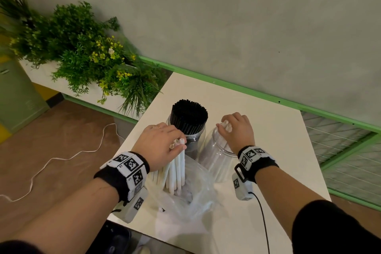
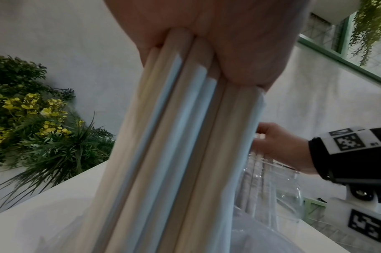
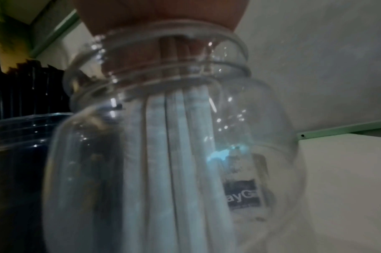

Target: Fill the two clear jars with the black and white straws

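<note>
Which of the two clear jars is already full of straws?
The left jar, packed with black straws. The right jar holds only the few white straws that the right hand lowers in.

You've got a white table [image 1: 257, 117] pushed up to a grey wall [image 1: 226, 16] – green rail [image 1: 237, 85] runs along the wall's base behind it. Left of the table sits a white planter box [image 1: 44, 73] packed with green foliage [image 1: 78, 47] and small yellow flowers [image 1: 103, 51]; same greenery fills the left of your left wrist view. A white cord [image 1: 68, 156] snakes across the brown floor [image 1: 61, 130], well apart from the planter. Far left there's a pale green cabinet [image 1: 16, 93]. On your right, past the table edge – a green-framed wire mesh panel [image 1: 346, 150].
</note>
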